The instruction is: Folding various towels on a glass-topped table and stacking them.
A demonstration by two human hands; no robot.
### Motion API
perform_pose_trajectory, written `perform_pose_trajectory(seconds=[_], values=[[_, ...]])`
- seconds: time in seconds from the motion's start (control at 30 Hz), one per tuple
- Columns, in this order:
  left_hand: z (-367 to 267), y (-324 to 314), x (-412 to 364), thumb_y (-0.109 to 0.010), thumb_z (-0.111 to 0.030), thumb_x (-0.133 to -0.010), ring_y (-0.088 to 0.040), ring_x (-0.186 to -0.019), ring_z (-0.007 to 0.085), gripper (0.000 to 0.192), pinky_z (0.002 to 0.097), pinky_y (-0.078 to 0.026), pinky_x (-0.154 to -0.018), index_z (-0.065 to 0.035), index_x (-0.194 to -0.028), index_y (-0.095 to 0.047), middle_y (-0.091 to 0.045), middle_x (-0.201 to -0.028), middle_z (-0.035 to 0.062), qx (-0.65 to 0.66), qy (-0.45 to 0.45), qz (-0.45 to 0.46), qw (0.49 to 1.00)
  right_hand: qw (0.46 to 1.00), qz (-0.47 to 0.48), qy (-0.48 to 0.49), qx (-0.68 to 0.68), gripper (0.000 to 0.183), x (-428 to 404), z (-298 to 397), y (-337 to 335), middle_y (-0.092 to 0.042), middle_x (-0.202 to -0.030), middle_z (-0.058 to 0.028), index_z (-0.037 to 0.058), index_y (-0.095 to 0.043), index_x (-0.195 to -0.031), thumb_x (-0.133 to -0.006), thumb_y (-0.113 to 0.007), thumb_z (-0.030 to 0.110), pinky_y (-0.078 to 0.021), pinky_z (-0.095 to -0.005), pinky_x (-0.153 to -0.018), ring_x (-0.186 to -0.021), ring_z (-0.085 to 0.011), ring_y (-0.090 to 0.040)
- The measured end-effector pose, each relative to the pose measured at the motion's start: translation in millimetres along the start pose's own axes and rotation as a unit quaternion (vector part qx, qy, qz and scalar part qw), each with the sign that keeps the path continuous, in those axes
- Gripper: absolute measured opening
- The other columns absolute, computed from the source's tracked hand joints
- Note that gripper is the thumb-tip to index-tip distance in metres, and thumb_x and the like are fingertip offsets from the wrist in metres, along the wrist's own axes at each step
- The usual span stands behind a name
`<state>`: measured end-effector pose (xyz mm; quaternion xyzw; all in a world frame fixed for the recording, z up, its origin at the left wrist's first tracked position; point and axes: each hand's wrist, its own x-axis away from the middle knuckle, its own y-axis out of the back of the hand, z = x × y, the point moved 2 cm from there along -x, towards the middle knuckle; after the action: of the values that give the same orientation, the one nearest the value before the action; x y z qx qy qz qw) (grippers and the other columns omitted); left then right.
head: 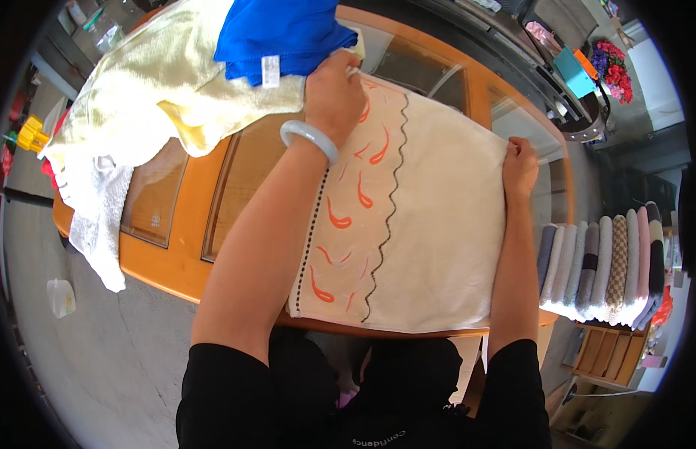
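Observation:
A cream towel (443,207) with orange curved marks, a wavy dark line and a dotted edge lies spread over a wooden table with glass panels. My left hand (337,98), with a pale bangle at its wrist, grips the towel's far left corner. At the far right corner, my right hand (520,168) pinches the cloth between thumb and fingers. A blue cloth (286,36) with a white tag lies just beyond my left hand, on top of a pale yellow cloth (213,84). The towel's near edge reaches the table's near edge.
The orange-brown wooden table (182,207) bears the heaped cloths at its left, some hanging over the edge. A row of folded towels (597,269) stands at the right. A clear plastic tub (61,298) is on the floor at left. Artificial flowers (611,70) are at the back right.

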<state>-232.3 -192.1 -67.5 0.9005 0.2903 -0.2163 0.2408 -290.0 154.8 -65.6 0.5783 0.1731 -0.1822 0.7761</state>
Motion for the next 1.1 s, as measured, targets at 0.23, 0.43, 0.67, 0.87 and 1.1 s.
perform_pose_trajectory(seconds=[0.23, 0.43, 0.67, 0.87, 1.1], values=[[-46.3, 18.9, -3.5, -0.059, -0.001, -0.074, -0.056, -0.098, 0.0366, 0.023, 0.0404, -0.045, -0.084, -0.0006, -0.098, -0.060, -0.059, -0.103, 0.0186, -0.142, -0.098, -0.020, 0.985, 0.999, -0.025, 0.020, -0.012, 0.022, 2.7, 18.0, 15.6, -0.061, -0.105, -0.0145, 0.0086, -0.061, -0.102, -0.082, -0.058, 0.017, -0.0456, -0.0414, -0.081, -0.097, -0.0333, -0.058], [-84.2, -22.9, 54.0, -0.056, -0.016, -0.081, -0.041, -0.119, 0.0365, 0.040, 0.0458, -0.033, -0.099, -0.0042, -0.119, -0.052, -0.046, -0.128, 0.0179, -0.247, -0.213, 0.209, 0.922, 0.938, 0.042, 0.342, -0.037, 0.046, 69.5, 112.0, 21.6, -0.041, -0.135, -0.0166, 0.0043, -0.045, -0.127, -0.084, -0.051, 0.022, -0.0243, -0.0479, -0.105, -0.128, -0.0328, -0.034], [-65.4, -14.9, 57.7, -0.044, -0.049, -0.088, -0.024, -0.133, 0.0368, 0.059, 0.0506, -0.017, -0.107, -0.0138, -0.135, -0.041, -0.031, -0.143, 0.0180, -0.358, -0.145, 0.243, 0.890, 0.974, 0.148, 0.153, 0.073, 0.063, 47.1, 49.6, 30.5, -0.025, -0.147, -0.0154, 0.0094, -0.031, -0.140, -0.092, -0.035, 0.050, -0.0146, -0.0428, -0.111, -0.137, -0.0289, -0.020], [-81.0, -8.6, 53.8, -0.043, -0.052, -0.088, -0.019, -0.134, 0.0404, 0.062, 0.0512, -0.014, -0.109, -0.0109, -0.135, -0.040, -0.027, -0.143, 0.0230, -0.374, -0.097, 0.225, 0.895, 0.979, 0.187, 0.056, 0.057, 0.070, 37.0, 28.4, 37.1, -0.018, -0.149, -0.0153, 0.0036, -0.023, -0.142, -0.093, -0.028, 0.053, -0.0125, -0.0414, -0.112, -0.139, -0.0297, -0.014], [-85.2, -7.0, 54.9, -0.040, -0.052, -0.089, -0.017, -0.135, 0.0416, 0.062, 0.0519, -0.014, -0.109, -0.0111, -0.136, -0.040, -0.024, -0.144, 0.0242, -0.394, -0.088, 0.238, 0.883, 0.985, 0.102, 0.138, 0.031, 0.067, 82.5, 94.0, 54.4, -0.019, -0.149, -0.0145, 0.0037, -0.027, -0.140, -0.090, -0.042, 0.045, -0.0053, -0.0558, -0.109, -0.139, -0.0294, -0.011]])
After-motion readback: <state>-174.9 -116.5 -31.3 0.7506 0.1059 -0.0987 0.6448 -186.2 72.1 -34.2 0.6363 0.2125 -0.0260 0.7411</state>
